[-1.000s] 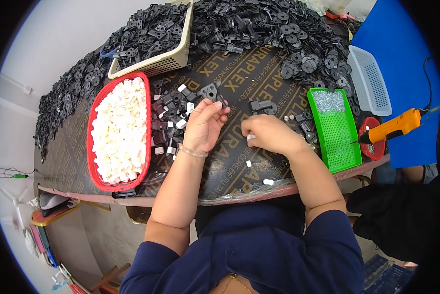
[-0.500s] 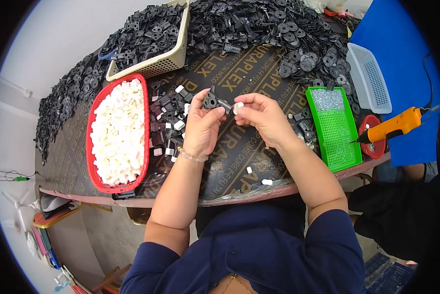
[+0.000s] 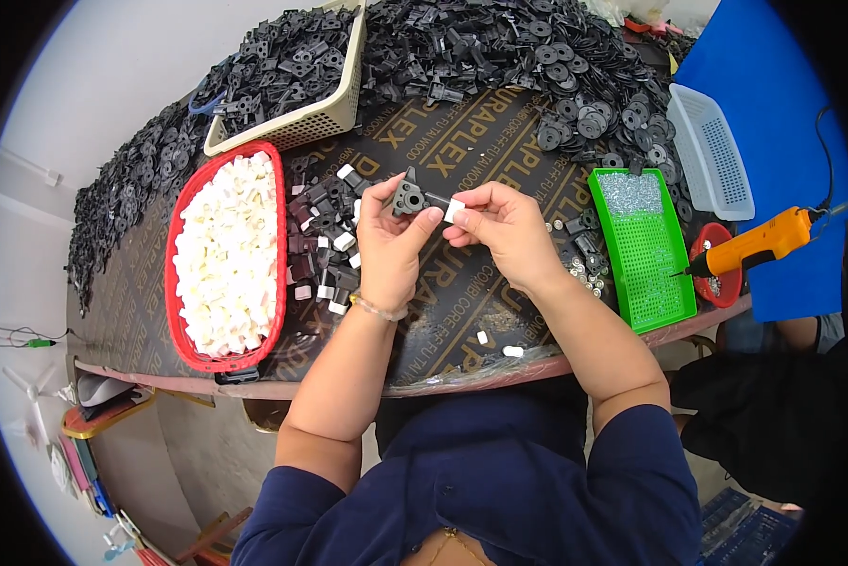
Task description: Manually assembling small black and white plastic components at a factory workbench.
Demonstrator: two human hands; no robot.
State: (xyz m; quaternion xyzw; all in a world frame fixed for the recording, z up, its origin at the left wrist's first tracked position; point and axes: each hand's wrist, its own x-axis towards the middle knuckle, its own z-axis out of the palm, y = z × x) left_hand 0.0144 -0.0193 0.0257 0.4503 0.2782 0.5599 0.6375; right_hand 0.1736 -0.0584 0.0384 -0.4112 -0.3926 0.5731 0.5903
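Over the middle of the dark table, my left hand grips a black plastic bracket with a flat, holed plate and a stem pointing right. My right hand pinches a small white plastic cap at the end of that stem; cap and stem look to be touching. Left of my left hand lies a loose heap of black parts, several of them with white caps on. Farther left, a red basket is full of white caps.
Black parts are piled along the back, some in a cream basket. At right stand a green tray of small metal pieces, a red bowl, an orange electric screwdriver and a clear basket. Two white caps lie near the front edge.
The white cap has turned and now sits against the stem's end. My left hand has tilted the bracket slightly, and both hands have shifted a little.
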